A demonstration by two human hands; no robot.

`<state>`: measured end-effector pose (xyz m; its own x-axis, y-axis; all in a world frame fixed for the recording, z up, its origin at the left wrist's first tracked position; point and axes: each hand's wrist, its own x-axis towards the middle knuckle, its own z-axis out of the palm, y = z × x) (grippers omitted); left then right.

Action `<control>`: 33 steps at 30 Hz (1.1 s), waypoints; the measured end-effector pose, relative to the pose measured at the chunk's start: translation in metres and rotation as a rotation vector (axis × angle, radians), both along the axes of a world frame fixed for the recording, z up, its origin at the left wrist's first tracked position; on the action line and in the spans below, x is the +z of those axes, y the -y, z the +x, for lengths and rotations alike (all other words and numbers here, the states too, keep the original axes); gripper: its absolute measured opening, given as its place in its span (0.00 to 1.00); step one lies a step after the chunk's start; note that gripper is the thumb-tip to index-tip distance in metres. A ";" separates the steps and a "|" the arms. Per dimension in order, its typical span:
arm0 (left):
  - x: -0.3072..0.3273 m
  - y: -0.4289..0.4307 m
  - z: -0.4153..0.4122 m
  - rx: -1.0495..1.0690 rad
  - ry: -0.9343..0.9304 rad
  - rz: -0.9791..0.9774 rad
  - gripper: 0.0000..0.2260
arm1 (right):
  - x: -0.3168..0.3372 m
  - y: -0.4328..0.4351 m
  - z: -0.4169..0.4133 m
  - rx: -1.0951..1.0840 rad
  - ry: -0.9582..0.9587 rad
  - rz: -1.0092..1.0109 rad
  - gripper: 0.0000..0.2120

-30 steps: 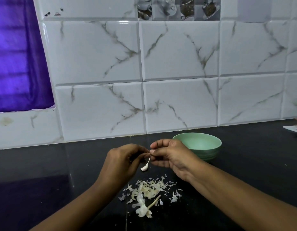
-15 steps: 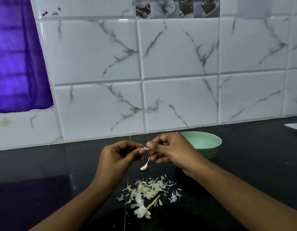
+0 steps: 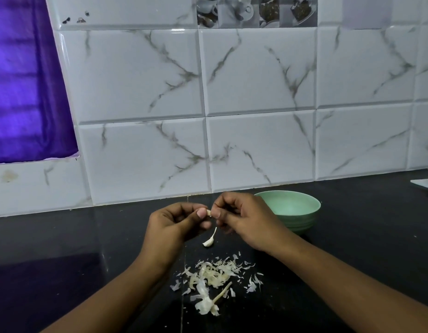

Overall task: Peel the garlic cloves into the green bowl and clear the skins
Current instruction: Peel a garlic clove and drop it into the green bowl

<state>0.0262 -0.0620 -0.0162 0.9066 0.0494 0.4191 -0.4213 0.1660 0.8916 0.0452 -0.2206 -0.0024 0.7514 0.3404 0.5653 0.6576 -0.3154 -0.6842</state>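
Your left hand and right hand pinch one garlic clove between fingers, beside the green bowl. Another clove lies on the surface; the skins are not yet cleared.

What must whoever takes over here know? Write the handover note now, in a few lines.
Left hand and right hand: both pinch one small garlic clove between their fingertips, above the black counter.
Green bowl: just behind the right hand; no cloves show in the visible part.
A second clove appears to lie on the counter below the hands; the skins pile and bare stem lie nearer the person.
Done: many skins are off.
Left: finish this clove, drop it in the bowl, peel the second clove, clear the skins.
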 end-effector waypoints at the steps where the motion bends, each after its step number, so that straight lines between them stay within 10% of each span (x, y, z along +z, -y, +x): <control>1: 0.001 0.001 -0.001 -0.023 -0.048 -0.045 0.08 | 0.000 0.001 0.001 -0.021 0.093 -0.041 0.08; 12: 0.007 0.004 -0.005 -0.137 -0.292 -0.137 0.05 | -0.007 0.004 0.011 -0.211 0.856 -0.213 0.10; 33: 0.008 0.010 -0.011 -0.099 -0.202 -0.205 0.05 | -0.014 -0.001 0.008 -0.288 0.808 -0.123 0.07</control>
<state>0.0152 -0.0716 -0.0087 0.9753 0.0217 0.2198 -0.2112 0.3828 0.8994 0.0527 -0.2198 -0.0162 0.2014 0.2919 0.9350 0.8104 -0.5857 0.0083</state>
